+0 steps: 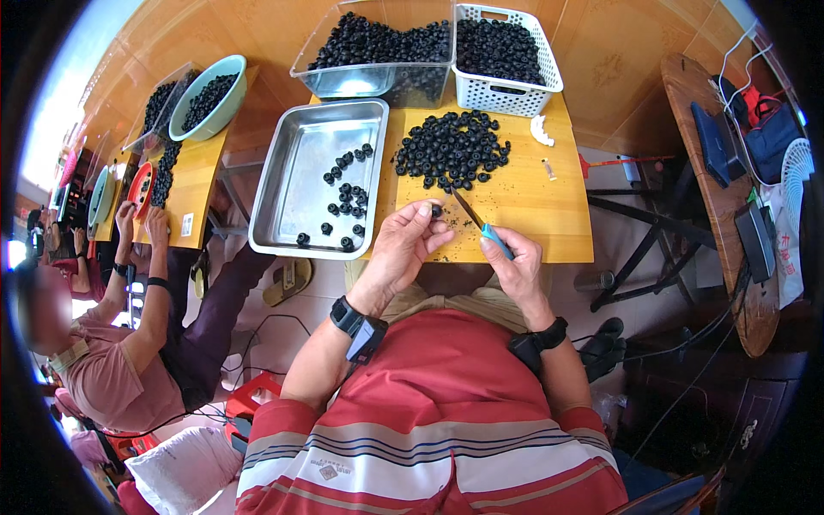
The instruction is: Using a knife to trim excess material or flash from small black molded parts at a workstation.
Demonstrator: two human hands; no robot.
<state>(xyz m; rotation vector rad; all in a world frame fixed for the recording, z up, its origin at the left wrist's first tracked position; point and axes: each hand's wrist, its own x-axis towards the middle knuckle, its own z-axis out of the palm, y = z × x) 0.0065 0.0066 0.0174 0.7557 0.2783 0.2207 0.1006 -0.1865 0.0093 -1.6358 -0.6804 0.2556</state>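
Observation:
My left hand (405, 245) pinches one small round black part (436, 210) between thumb and fingertips, just above the near edge of the table. In my right hand (515, 262) is a slim knife (468, 209) with a blue handle, its blade slanting up and left close to that part. Beyond both hands lies a loose pile of the same black parts (451, 148), some showing a hole. To the left of the pile, a metal tray (296, 154) holds several more of them, scattered. Dark crumbs dot the wood beneath the knife.
A clear plastic bin (343, 83) and a white perforated basket (506, 96), both full of black parts, stand at the back of the wooden table (558, 219). At the left, a co-worker (129, 352) works at another table with a pale green bowl (227, 107). A wooden board (687, 129) stands at right.

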